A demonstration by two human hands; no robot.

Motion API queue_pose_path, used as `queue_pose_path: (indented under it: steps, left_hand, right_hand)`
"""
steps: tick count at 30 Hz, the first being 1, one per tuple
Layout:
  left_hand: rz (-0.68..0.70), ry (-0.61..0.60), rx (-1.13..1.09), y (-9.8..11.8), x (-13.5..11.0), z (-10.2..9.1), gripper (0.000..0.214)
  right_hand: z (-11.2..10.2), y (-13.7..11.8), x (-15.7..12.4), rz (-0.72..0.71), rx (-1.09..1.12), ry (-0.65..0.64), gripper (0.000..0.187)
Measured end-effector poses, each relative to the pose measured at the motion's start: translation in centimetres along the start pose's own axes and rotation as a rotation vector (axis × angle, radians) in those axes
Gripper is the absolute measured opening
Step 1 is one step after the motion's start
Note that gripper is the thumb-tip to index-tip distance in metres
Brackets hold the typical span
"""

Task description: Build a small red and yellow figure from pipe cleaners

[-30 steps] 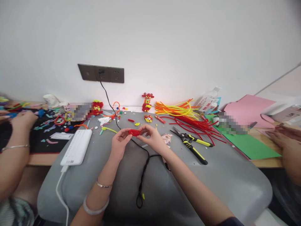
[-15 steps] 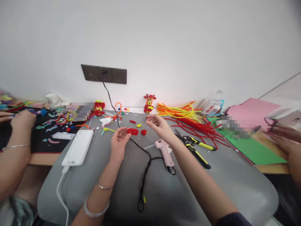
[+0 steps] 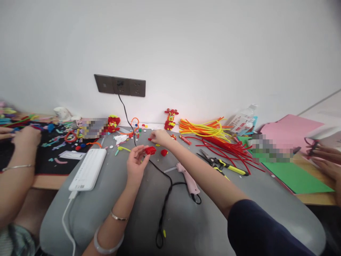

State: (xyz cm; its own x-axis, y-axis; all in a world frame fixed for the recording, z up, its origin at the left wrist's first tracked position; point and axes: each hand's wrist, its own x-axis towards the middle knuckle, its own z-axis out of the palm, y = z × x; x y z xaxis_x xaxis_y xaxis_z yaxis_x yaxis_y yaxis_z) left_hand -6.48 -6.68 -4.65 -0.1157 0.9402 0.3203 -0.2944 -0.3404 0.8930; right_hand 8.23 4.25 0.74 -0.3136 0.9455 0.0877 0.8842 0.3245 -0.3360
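Observation:
My left hand (image 3: 136, 161) is raised above the grey table (image 3: 255, 206) and pinches a small red twisted pipe-cleaner piece (image 3: 150, 150) between thumb and fingers. My right hand (image 3: 159, 137) reaches across to the far middle of the table, fingers curled down onto a small red piece (image 3: 149, 139) lying there. Whether it grips that piece I cannot make out. Another red piece (image 3: 164, 153) lies just right of my left hand. A pink glue gun (image 3: 187, 177) lies under my right forearm, its black cord (image 3: 165, 199) running back to the wall socket (image 3: 119, 85).
A white power bank (image 3: 87, 169) lies at the left. Yellow-handled pliers (image 3: 223, 167) and a heap of red, orange and yellow pipe cleaners (image 3: 213, 131) lie at the right. A finished red figure (image 3: 170, 119) stands by the wall. Other people's hands (image 3: 23, 137) work at both sides.
My right hand let go of the red piece, swung out right, then reached forward and left to the far table. The left hand kept the red piece. The glue gun came into view.

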Motion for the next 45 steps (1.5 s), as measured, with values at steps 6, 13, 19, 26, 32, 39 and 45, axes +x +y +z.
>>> queue_pose_path:
  steps: [6,13,19,26,32,39,45]
  left_hand:
    - [0.037,0.009,0.049,0.0,0.0,0.2,0.042]
    - [-0.024,0.022,0.012,0.1,0.1,0.1,0.041]
    - [-0.022,0.06,0.0,0.1,0.3,0.0,0.039]
    - [-0.058,0.086,0.047,0.1,0.4,0.1,0.039]
    - [-0.075,0.06,0.101,-0.1,0.4,-0.1,0.042]
    - [-0.015,0.043,0.15,-0.4,0.3,-0.2,0.041]
    - [-0.015,-0.015,0.126,-0.4,0.2,-0.2,0.041]
  right_hand:
    - [0.0,0.6,-0.2,-0.002,-0.012,0.01,0.011]
    - [-0.2,1.4,-1.3,-0.028,0.044,0.042,0.014]
    - [-3.0,0.7,-4.8,0.044,0.062,0.198,0.012]
    - [-6.6,-0.3,-18.2,0.534,-0.126,-0.088,0.027]
    - [-3.0,-2.0,-21.0,0.766,-0.081,-0.169,0.056]
    - [-0.5,-0.2,-22.7,0.733,0.278,0.191,0.031]
    - [0.9,0.1,-25.5,0.436,1.045,0.744,0.034]
